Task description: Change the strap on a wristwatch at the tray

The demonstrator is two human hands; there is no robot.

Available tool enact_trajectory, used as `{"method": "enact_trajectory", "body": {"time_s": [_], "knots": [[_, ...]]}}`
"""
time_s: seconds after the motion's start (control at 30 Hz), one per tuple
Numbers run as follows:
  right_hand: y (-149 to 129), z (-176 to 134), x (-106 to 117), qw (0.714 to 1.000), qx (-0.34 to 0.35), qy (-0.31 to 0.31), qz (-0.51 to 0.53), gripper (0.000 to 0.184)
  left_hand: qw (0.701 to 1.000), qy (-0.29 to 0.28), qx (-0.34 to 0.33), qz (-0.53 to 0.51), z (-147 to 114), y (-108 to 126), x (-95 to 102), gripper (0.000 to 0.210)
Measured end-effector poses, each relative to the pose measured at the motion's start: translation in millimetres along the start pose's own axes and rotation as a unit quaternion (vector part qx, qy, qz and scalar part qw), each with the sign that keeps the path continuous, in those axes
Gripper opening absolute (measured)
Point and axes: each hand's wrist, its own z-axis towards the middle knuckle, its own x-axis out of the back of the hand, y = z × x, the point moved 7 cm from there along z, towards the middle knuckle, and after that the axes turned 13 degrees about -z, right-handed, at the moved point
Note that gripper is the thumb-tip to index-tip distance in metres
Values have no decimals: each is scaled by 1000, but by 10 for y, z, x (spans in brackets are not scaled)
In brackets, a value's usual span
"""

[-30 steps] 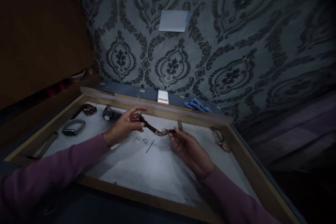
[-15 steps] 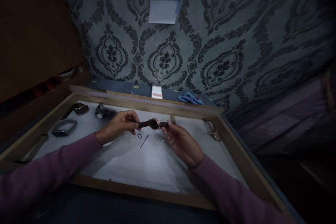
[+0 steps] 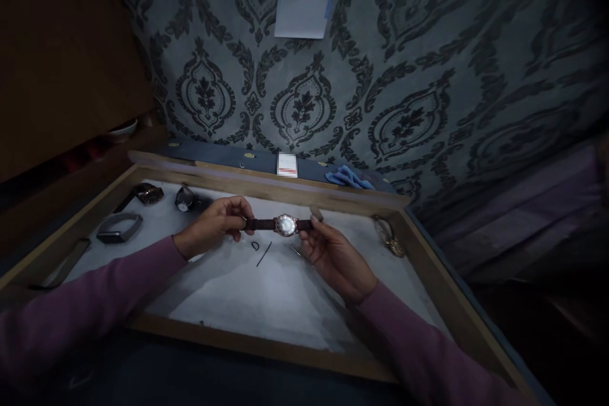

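A wristwatch (image 3: pixel 286 225) with a dark brown strap and a rose-gold rim is stretched level between my two hands, above the white floor of a wooden tray. Its round face catches bright light, so the dial cannot be read. My left hand (image 3: pixel 222 222) pinches one strap end between thumb and fingers. The other strap end is gripped by my right hand (image 3: pixel 335 257). Below the watch lie a small dark loop (image 3: pixel 255 246) and a thin dark stick (image 3: pixel 264 254). A slim metal-tipped tool (image 3: pixel 295 252) shows beside my right fingers, partly hidden by them.
The wooden tray (image 3: pixel 266 346) has raised sides. Along its left lie a brown watch (image 3: pixel 149 193), a silver-cased watch (image 3: pixel 184 198) and a grey-banded one (image 3: pixel 118 229). A gold watch (image 3: pixel 390 238) rests at the right. Behind are a blue cloth (image 3: pixel 349 177) and a small white box (image 3: pixel 287 165).
The watch has turned so its face, dark before, now shines with reflected light. Both hands keep hold of the strap ends. The whole view has shifted slightly.
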Motion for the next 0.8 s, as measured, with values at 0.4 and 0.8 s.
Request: {"method": "enact_trajectory", "body": {"time_s": [0.4,0.8], "knots": [[71,-14,-104,997,-10,-36,-62,15,998,-5,18,-62,-16,15,-31,19],[69,-39,-158,994,16,-64,-82,22,1000,-18,-9,-21,13,-17,-56,26]]}}
